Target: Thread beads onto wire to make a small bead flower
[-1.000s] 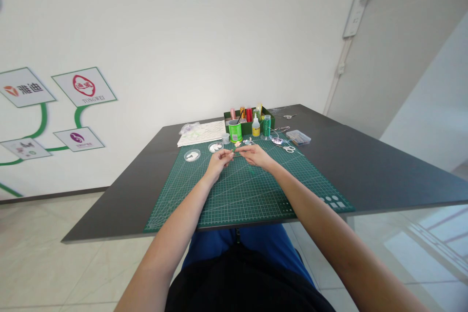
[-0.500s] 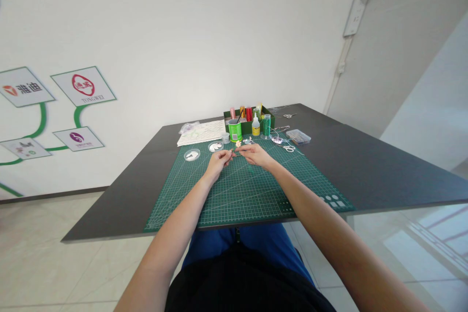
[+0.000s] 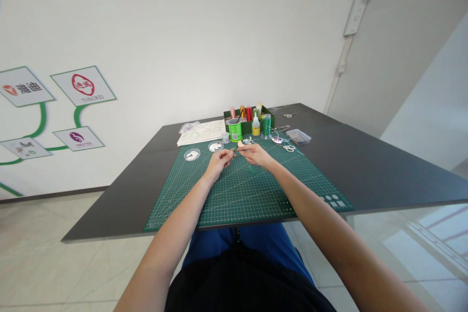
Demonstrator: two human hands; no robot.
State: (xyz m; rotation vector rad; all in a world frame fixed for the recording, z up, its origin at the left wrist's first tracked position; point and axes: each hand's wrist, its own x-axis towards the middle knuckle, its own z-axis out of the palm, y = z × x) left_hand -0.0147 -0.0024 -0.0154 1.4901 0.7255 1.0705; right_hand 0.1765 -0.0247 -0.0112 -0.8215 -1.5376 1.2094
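Over the green cutting mat (image 3: 234, 195), both hands meet around a small pale artificial flower (image 3: 240, 144). My left hand (image 3: 220, 160) is closed in a pinch on its thin stem. From the other side, my right hand (image 3: 256, 154) pinches the same stem close below the bloom. A faint strand of green thread (image 3: 250, 169) lies under my right hand; whether the fingers hold it too is too small to tell. Left of the hands sit two shallow dishes, a nearer one (image 3: 192, 155) and a farther one (image 3: 215, 146), with white pieces in them.
Behind the hands stand a green can (image 3: 235, 130), a glue bottle (image 3: 256, 126), a green thread spool (image 3: 266, 126) and a green box (image 3: 228, 115) of spools. White scissors (image 3: 289, 148) and a clear plastic case (image 3: 299, 136) lie to the right. White sheets (image 3: 201, 132) lie back left.
The flower has tipped and dropped slightly toward the right, lower between the hands. My fingers have shifted a little; both hands stay in nearly the same place.
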